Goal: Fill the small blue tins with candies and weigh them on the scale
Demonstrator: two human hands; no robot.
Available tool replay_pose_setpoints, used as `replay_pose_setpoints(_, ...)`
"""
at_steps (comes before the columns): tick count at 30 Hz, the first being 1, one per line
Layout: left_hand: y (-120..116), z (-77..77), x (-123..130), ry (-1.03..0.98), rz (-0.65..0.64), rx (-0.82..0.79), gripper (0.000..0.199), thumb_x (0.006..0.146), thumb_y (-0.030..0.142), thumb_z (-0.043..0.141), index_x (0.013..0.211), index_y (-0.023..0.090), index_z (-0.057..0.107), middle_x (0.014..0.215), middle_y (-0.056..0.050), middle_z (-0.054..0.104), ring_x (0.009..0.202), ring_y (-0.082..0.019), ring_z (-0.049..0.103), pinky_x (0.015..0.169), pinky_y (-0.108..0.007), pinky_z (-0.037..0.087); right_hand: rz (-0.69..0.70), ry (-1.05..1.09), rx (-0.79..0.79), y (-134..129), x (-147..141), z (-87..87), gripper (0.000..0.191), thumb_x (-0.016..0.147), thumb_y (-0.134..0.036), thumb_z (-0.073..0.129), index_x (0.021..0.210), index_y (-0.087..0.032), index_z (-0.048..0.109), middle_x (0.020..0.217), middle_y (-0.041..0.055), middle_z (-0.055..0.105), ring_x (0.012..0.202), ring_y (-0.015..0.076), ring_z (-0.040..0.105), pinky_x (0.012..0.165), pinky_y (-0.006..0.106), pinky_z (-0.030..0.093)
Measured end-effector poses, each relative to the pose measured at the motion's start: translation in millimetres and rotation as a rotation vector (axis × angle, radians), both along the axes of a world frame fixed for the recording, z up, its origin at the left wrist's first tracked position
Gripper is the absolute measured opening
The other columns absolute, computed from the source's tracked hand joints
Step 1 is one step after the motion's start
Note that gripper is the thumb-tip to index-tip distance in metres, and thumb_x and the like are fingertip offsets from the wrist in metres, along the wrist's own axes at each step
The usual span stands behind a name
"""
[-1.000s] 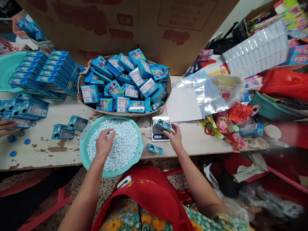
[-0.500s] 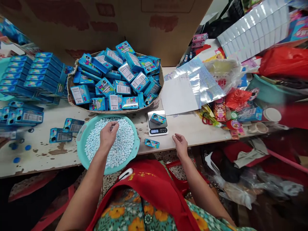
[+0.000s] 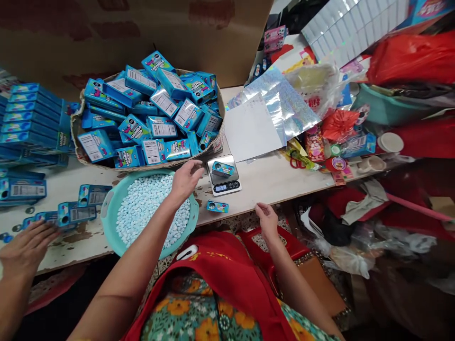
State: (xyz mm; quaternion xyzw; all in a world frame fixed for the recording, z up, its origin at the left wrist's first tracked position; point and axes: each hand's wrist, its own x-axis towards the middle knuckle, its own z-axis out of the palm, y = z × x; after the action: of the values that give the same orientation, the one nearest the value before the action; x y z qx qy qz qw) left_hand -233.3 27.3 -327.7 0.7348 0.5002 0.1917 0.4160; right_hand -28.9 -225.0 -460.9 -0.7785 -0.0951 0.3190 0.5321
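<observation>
My left hand (image 3: 186,181) is beside the left edge of a small digital scale (image 3: 226,188), thumb and fingertips close together; whatever they pinch is too small to make out. A blue candy box (image 3: 222,168) with a round dark hole at one end lies on the scale's plate. A similar blue box (image 3: 217,206) rests on the table just in front of the scale. Below my left forearm stands a turquoise basin (image 3: 107,208) of small pale blue candies (image 3: 142,204). My right hand (image 3: 267,219) hovers off the table's front edge, fingers loosely bent and apart, holding nothing.
A cardboard tray (image 3: 78,150) heaped with blue boxes stands behind the basin. More boxes (image 3: 31,118) are stacked at left, where another person's hand (image 3: 28,246) is near loose boxes. White paper (image 3: 252,130) and shiny sheets (image 3: 295,113) lie right of the tray.
My left hand has moved from over the candies in the basin to the scale's left side. The other person's hand has come into view at left. The camera view has shifted.
</observation>
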Motion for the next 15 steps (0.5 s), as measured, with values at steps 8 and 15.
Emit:
replay_pose_setpoints(8,19.4,-41.6,53.0,-0.036,-0.357,0.094,0.050,0.067,0.021,0.069,0.117,0.023,0.061,0.121,-0.009,0.057,0.114,-0.028,0.049,0.099,-0.039,0.035,0.104,-0.033,0.023,22.4,-15.2,12.7,0.043,0.069,-0.044,0.070,0.100,-0.017,0.060,0.103,0.0112,0.066,0.094,0.0224,0.062,0.088,0.042,0.048)
replay_pose_setpoints(15,-9.5,-21.6,30.3,-0.447,-0.186,-0.233,0.045,0.063,0.030,0.077,0.105,0.023,0.066,0.104,-0.004,0.063,0.099,-0.023,0.056,0.092,-0.033,0.040,0.548,-0.330,0.166,125.2,-29.5,90.7,0.071,0.064,-0.043,0.077,0.127,-0.025,0.050,0.124,0.0070,0.058,0.111,0.0256,0.054,0.095,0.039,0.043)
